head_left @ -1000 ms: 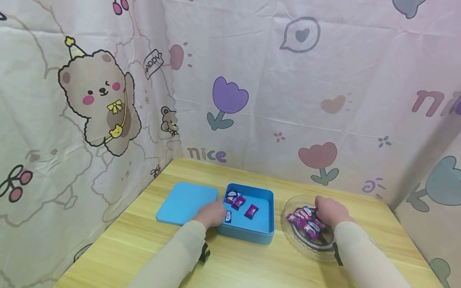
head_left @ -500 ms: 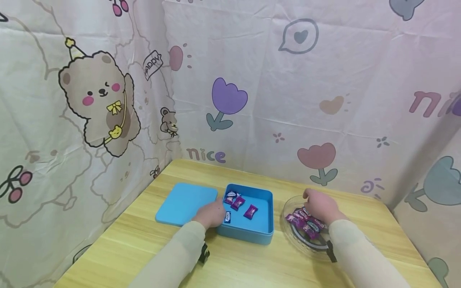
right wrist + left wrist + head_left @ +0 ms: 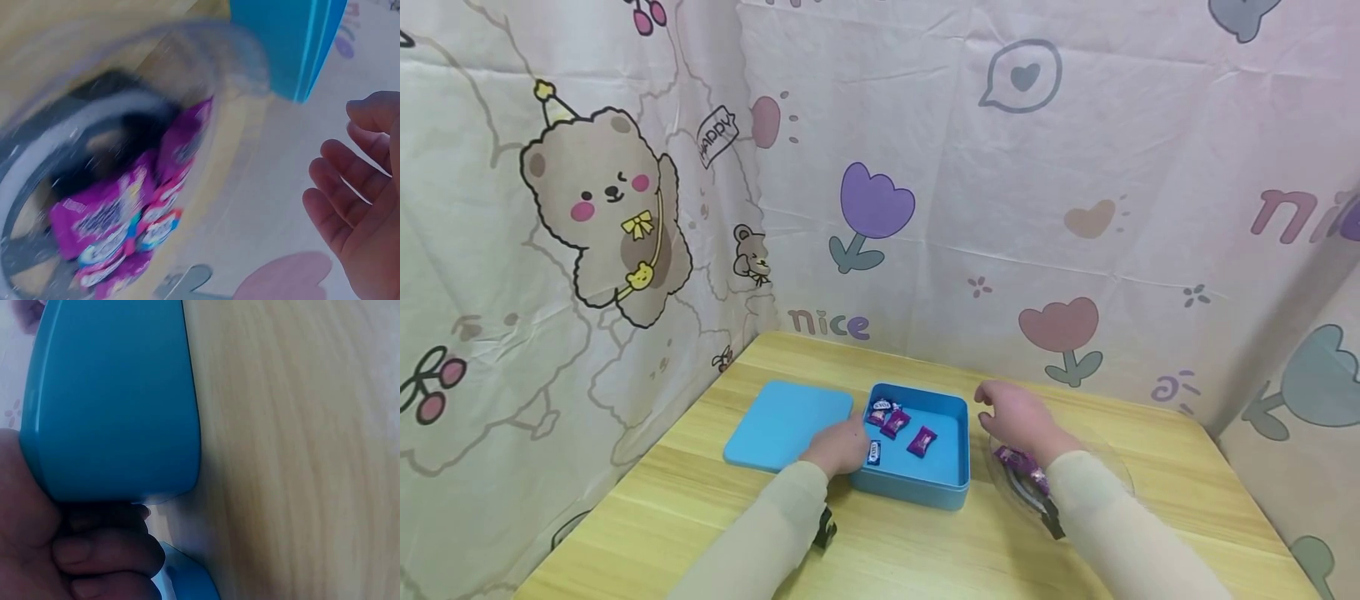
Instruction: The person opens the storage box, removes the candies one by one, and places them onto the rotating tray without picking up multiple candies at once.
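My left hand [image 3: 840, 446] grips the near left corner of a blue plastic box [image 3: 955, 496], thumb at the rim and fingers curled against the outer wall. Inside the box lie several wrapped candies [image 3: 922, 442], purple and dark blue. My right hand [image 3: 1018, 417] hovers between the box and a clear round bowl [image 3: 1120, 467], above the bowl's left rim. Its fingers are loosely bent, and no candy shows between thumb and fingertips. The right wrist view shows purple candies [image 3: 103, 215] heaped in the bowl; my right arm partly hides them from the head camera.
A flat blue lid [image 3: 786, 425] lies on the wooden table [image 3: 925, 554], left of the box and close to my left hand. A printed curtain [image 3: 880, 125] hangs along the back and sides of the table.
My right hand has moved left from over the bowl's candies toward the box. My left hand stays on the box, and the candies in the box look the same.
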Demonstrator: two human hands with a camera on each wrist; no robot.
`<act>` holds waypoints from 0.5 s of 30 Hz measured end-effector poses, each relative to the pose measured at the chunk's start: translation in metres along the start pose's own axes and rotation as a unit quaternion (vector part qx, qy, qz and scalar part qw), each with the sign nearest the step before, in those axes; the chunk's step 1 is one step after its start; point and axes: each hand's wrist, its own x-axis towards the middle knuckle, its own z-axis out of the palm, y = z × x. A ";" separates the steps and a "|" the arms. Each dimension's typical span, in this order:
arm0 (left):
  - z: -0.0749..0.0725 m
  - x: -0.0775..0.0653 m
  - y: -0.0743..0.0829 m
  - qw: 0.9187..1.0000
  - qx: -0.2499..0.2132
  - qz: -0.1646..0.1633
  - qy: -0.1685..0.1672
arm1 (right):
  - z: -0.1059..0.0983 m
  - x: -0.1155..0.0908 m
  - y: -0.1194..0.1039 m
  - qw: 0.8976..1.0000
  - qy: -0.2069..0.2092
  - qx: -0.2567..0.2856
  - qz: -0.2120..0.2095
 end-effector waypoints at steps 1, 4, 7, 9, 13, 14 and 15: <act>0.000 0.000 0.000 1.000 0.001 0.001 0.001 | 0.001 0.002 -0.004 1.000 0.000 0.003 -0.011; 0.000 0.001 -0.001 1.000 0.003 0.004 0.003 | 0.006 0.006 -0.016 1.000 -0.012 0.008 -0.026; 0.001 0.001 -0.001 1.000 0.000 0.004 0.002 | 0.016 0.008 -0.024 0.999 -0.033 0.023 -0.030; 0.002 0.001 -0.002 1.000 -0.002 0.004 0.003 | 0.024 0.009 -0.030 0.998 -0.048 0.035 -0.027; 0.002 0.001 -0.001 1.000 -0.003 0.003 0.003 | 0.037 0.007 -0.040 0.996 -0.069 0.052 -0.028; 0.002 0.000 -0.001 1.000 -0.004 0.004 0.003 | 0.040 0.008 -0.043 0.996 -0.072 0.052 -0.030; 0.002 0.000 -0.001 1.000 -0.005 0.003 0.002 | 0.042 0.007 -0.045 0.995 -0.075 0.051 -0.032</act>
